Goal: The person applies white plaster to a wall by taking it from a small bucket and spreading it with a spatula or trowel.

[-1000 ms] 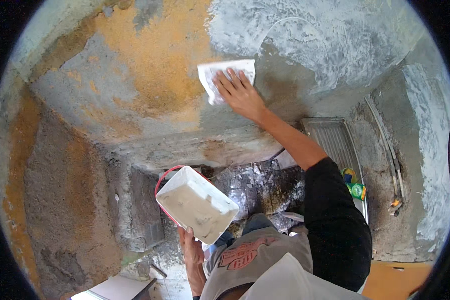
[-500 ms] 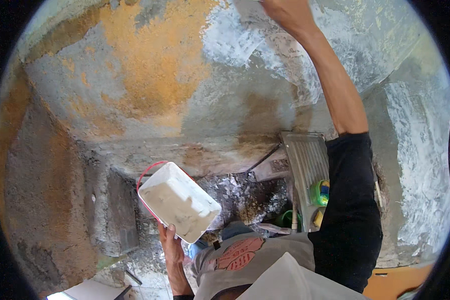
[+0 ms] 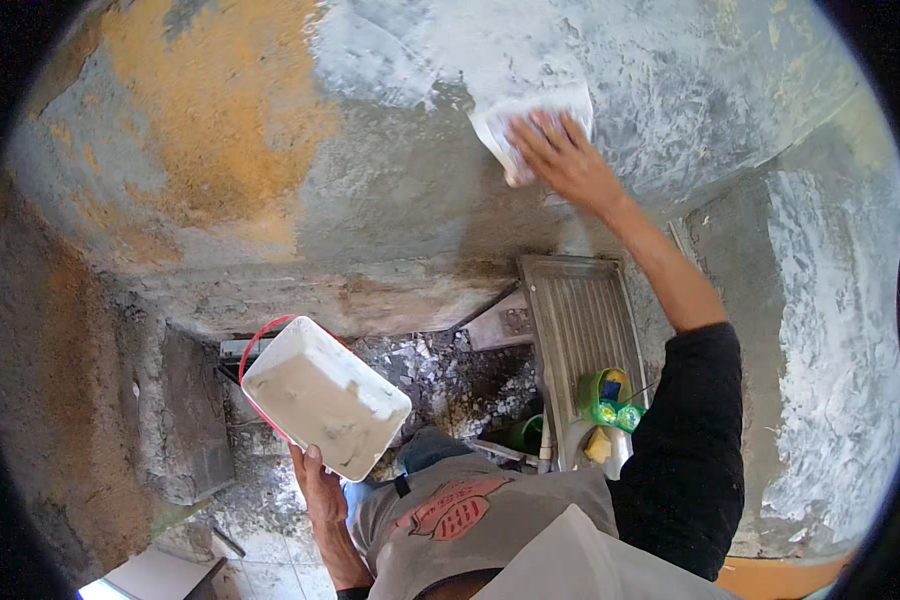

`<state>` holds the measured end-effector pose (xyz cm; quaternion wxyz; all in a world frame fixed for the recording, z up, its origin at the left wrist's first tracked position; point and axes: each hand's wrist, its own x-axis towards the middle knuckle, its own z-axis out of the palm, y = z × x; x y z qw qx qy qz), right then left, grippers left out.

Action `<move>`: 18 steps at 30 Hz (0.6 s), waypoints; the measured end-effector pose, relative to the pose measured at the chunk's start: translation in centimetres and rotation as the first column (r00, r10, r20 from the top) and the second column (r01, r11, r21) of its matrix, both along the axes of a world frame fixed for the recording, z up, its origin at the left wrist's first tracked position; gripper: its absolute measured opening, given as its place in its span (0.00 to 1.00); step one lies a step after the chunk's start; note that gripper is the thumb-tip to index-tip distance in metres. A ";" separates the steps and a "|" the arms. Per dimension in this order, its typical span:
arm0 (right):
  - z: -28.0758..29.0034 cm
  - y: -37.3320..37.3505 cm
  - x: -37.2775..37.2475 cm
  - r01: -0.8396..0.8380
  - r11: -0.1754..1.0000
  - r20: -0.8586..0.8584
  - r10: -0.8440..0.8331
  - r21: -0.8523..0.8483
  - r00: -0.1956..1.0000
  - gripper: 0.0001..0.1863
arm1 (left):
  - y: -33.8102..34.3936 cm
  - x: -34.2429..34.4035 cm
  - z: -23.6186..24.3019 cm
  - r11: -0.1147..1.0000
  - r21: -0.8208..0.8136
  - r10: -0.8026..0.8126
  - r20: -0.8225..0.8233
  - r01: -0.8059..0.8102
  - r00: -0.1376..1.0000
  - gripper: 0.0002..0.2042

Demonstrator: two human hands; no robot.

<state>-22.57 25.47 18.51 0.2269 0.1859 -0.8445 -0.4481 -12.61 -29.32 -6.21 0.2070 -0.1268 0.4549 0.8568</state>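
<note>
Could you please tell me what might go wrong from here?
The white tub could tip and spill its beige paste, since the left hand shows only at its near edge. The white sheet might slip under the right hand against the rough wall. Bits of white coating could drop onto the ribbed drainboard below.

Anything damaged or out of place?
Yes. The orange wall coating is patchy, with rough grey areas beside it, so it looks worn. Pale fragments lie scattered right of the rectangular white bucket, like fallen debris.
</note>
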 end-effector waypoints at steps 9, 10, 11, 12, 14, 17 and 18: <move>0.1 6.0 14.3 0.406 0.890 0.134 -0.385 -0.207 0.913 0.33 | 3.1 0.2 1.7 0.996 0.036 -0.087 -0.013 0.088 0.996 0.40; 2.9 4.5 13.7 0.331 0.920 0.068 -0.324 -0.212 0.944 0.34 | 3.2 -0.2 1.5 0.995 0.042 -0.087 -0.016 0.088 0.996 0.40; 5.5 2.7 12.2 0.252 0.943 0.007 -0.257 -0.217 0.966 0.36 | 3.0 -0.5 1.0 0.993 0.052 -0.101 -0.023 0.102 0.995 0.40; 8.3 0.7 11.1 0.165 0.967 -0.057 -0.179 -0.196 0.982 0.35 | 2.9 -0.6 1.2 0.992 0.047 -0.113 -0.041 0.115 0.993 0.41; 12.8 -3.5 7.3 0.032 0.996 -0.127 -0.043 -0.085 0.991 0.34 | 3.0 -1.1 1.2 0.992 0.050 -0.113 -0.036 0.114 0.993 0.41; 16.9 -10.2 0.3 -0.135 0.986 -0.106 0.145 0.097 0.984 0.32 | 2.2 -1.1 2.2 0.990 0.068 -0.122 -0.065 0.126 0.990 0.42; 17.6 -13.0 -2.1 -0.193 0.969 -0.091 0.209 0.155 0.974 0.34 | 1.8 -1.0 1.8 0.990 0.077 -0.118 -0.047 0.121 0.992 0.42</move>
